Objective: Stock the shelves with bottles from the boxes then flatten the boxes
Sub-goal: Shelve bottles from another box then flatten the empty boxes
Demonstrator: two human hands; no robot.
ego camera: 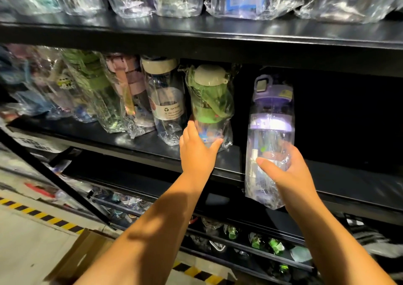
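A green-capped bottle (209, 103) in a clear plastic bag stands on the black middle shelf (152, 145), at the right end of a row of bagged bottles. My left hand (197, 151) grips its lower part. My right hand (290, 171) holds a purple-lidded bottle (271, 119) in a clear bag, upright, in front of the shelf's edge and to the right of the green one. A cardboard box (82, 256) lies on the floor at the lower left, partly hidden by my left arm.
The upper shelf (218, 34) carries several bagged bottles. More bottles lie on the lower shelf (239, 241). The middle shelf is dark and bare to the right of the purple bottle. Yellow-black hazard tape (43, 216) marks the floor.
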